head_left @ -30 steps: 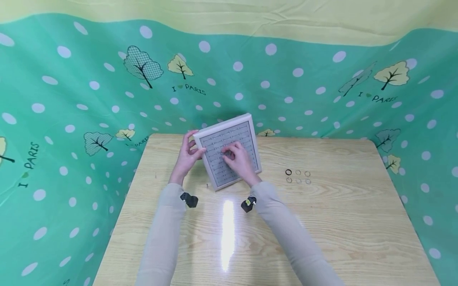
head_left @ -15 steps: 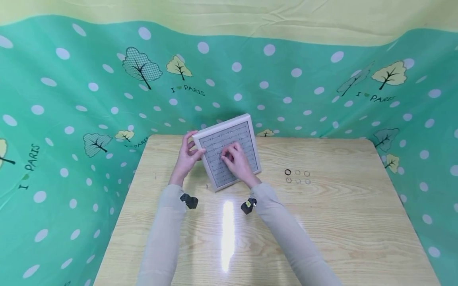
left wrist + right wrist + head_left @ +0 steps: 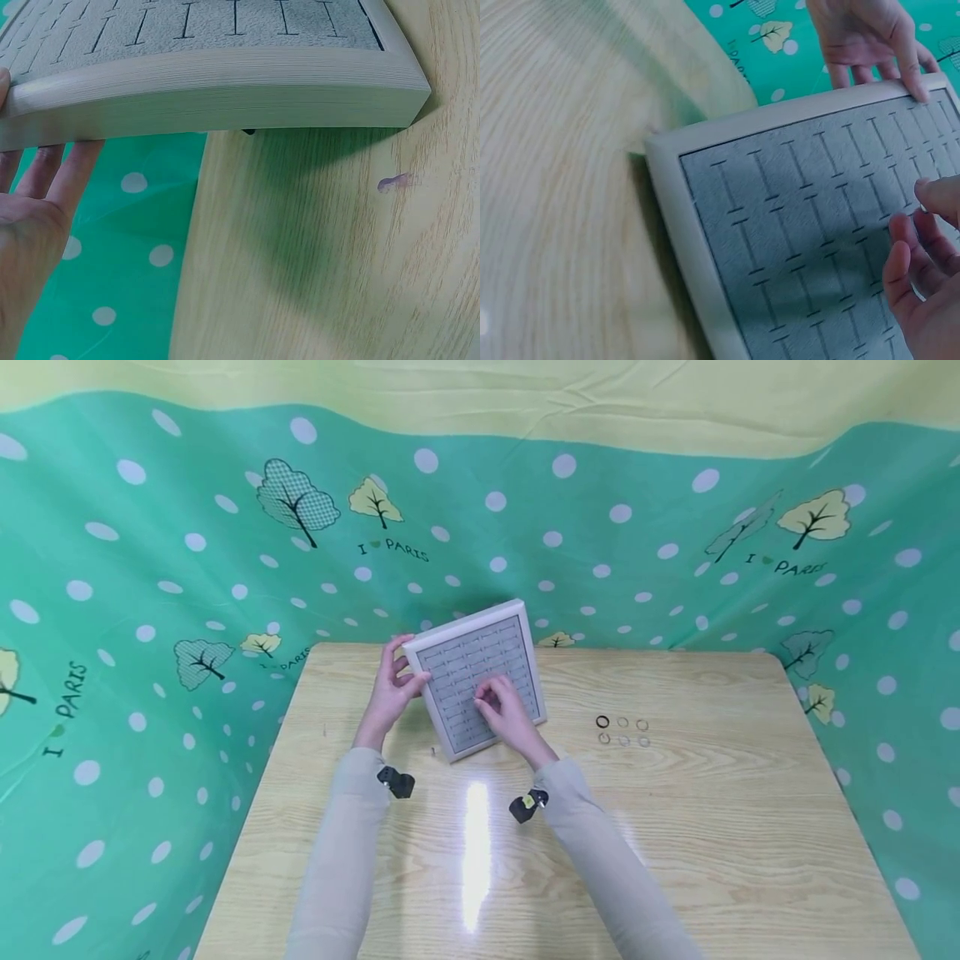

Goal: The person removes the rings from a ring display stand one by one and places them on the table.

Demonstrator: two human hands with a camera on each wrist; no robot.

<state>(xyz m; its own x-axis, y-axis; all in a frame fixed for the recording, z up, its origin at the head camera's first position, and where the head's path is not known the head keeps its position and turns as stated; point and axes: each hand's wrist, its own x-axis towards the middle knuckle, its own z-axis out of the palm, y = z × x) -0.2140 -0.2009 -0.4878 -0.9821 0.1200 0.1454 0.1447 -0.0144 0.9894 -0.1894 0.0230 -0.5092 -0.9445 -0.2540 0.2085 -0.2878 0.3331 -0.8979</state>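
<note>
A pale-framed ring display tray (image 3: 480, 647), its grey padded face lined with rows of slits, stands tilted at the back of the table. My left hand (image 3: 392, 687) grips its upper left edge, thumb on the front. In the left wrist view, the left hand's fingers (image 3: 60, 176) reach behind the rim. In front of the slits is my right hand (image 3: 504, 706). The right wrist view shows the right hand (image 3: 930, 277) with loosely bent fingers set apart, and I see nothing between them. Whether a ring sits in a slit behind them cannot be made out.
To the tray's right, several small rings lie in two rows, among them a black ring (image 3: 602, 722). A small dark mark (image 3: 432, 752) shows on the wooden table (image 3: 720, 827) near the tray's lower corner. A green dotted curtain (image 3: 645, 552) hangs behind the table.
My right hand has moved a little down and to the right across the tray's face, uncovering more slits. The left hand and the tray have stayed where they were.
</note>
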